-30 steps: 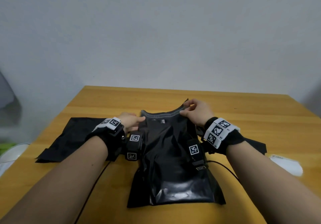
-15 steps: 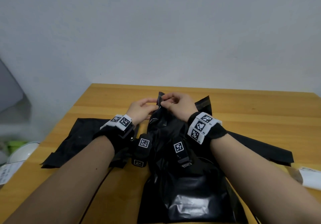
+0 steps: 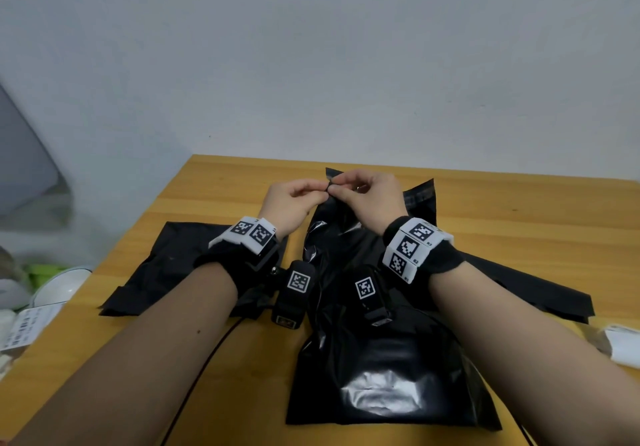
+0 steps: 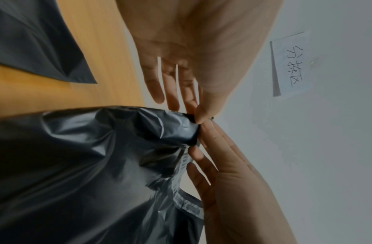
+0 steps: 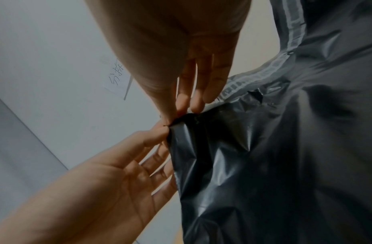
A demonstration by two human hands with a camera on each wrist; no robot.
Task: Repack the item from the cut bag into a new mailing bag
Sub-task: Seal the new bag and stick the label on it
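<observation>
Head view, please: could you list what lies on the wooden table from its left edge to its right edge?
White printed label sheet → flat black plastic bag → left hand → right hand, both pinching the filled glossy black mailing bag → white folded paper.

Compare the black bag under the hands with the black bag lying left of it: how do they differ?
The middle bag bulges with contents; the left bag lies flat. The middle bag's top corner is lifted, pinched by the left hand and right hand; the left bag rests untouched on the table. Both are glossy black plastic.
</observation>
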